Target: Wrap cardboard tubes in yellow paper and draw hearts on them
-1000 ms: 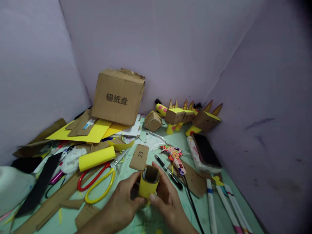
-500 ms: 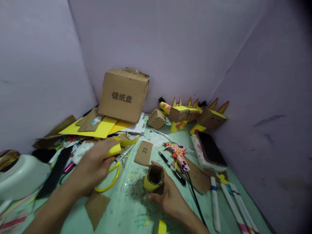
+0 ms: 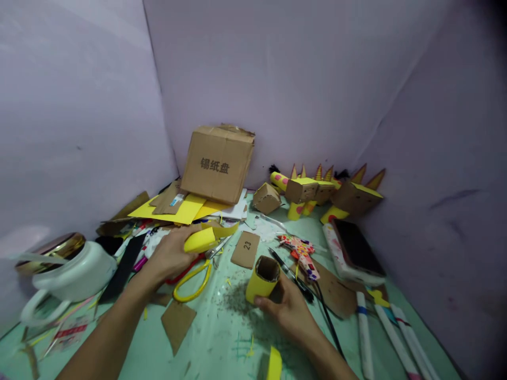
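My left hand point(image 3: 176, 252) is closed around a rounded yellow paper-covered piece point(image 3: 199, 240), beside the scissors point(image 3: 198, 278). One scissor handle is yellow and the other red, partly hidden by this hand. In my right hand point(image 3: 291, 305) is a yellow cardboard tube point(image 3: 259, 286), gripped by its side near the table with its open brown mouth upward. A curled yellow strip point(image 3: 227, 230) lies just beyond the left hand. Between and beyond the hands is a small cardboard piece point(image 3: 245, 249) marked 23.
A cardboard box point(image 3: 219, 164) leans at the back. Cardboard animal figures point(image 3: 352, 198) with horns stand back right. A phone point(image 3: 358, 248), a patterned glue gun point(image 3: 299, 250) with a cord, a black pen point(image 3: 289, 272) and markers point(image 3: 364, 332) lie right. A white pot point(image 3: 85, 272) stands left.
The view has shifted, so everything sits farther right and lower. The tube in my right hand has turned, showing more of its yellow side. More of the left-hand yellow piece shows.
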`<state>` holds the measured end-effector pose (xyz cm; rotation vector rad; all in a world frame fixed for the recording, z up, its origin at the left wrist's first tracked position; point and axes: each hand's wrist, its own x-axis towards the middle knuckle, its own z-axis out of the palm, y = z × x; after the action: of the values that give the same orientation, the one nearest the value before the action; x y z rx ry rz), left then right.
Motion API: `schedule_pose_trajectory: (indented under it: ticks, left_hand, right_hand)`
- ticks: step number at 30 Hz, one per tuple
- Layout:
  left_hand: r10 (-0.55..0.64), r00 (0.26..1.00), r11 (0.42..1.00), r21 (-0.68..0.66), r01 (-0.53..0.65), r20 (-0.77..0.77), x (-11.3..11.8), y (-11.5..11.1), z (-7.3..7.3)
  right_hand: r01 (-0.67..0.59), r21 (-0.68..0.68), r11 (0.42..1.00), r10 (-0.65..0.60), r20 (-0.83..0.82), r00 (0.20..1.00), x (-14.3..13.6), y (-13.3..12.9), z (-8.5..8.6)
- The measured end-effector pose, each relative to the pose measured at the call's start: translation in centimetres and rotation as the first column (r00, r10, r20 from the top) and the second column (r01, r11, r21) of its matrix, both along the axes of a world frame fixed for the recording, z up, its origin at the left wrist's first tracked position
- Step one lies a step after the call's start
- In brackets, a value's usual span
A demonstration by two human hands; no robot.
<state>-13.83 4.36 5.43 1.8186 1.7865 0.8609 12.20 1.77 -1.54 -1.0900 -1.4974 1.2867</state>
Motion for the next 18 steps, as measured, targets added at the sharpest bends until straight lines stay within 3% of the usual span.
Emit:
schedule_pose_trajectory:
  ticks: [1,2,4,5,7,9,14,18]
  left_hand:
    - [-0.014,0.977,0.999,-0.027,0.021,0.213,0.3,-0.2,0.0]
    - [-0.04,0.902,0.995,-0.063,0.074,0.43,0.8,-0.4,-0.1]
    - [-0.07,0.656,0.97,-0.102,0.22,0.751,2.4,-0.8,-0.6]
    - [-0.069,0.534,0.958,-0.094,0.272,0.843,3.4,-1.0,-1.1]
    - [-0.057,0.409,0.953,-0.072,0.295,0.911,5.6,-1.4,-2.4]
    - [-0.075,0.405,0.952,-0.055,0.3,0.911,7.5,-1.8,-3.8]
    - [-0.124,0.648,0.953,-0.091,0.289,0.752,9.8,-2.6,-6.4]
    - [-0.122,0.662,0.958,-0.087,0.274,0.739,9.9,-2.6,-7.0]
  right_hand:
    - [0.014,0.001,1.0,-0.014,0.005,1.0,0.2,0.1,0.0]
    - [0.029,0.003,1.0,-0.029,0.014,0.999,0.4,0.3,0.1]
    - [0.048,0.022,0.999,-0.048,0.032,0.998,1.0,0.6,0.5]
    - [0.05,0.038,0.998,-0.052,0.036,0.998,1.2,0.7,0.7]
    - [0.044,0.077,0.996,-0.047,0.041,0.998,1.8,1.0,1.0]
    - [0.008,0.1,0.995,-0.014,0.059,0.998,2.0,1.1,1.0]
    - [-0.075,0.057,0.996,0.07,0.089,0.994,1.8,1.4,-0.5]
    - [-0.105,0.041,0.994,0.102,0.082,0.991,1.6,1.7,-1.5]
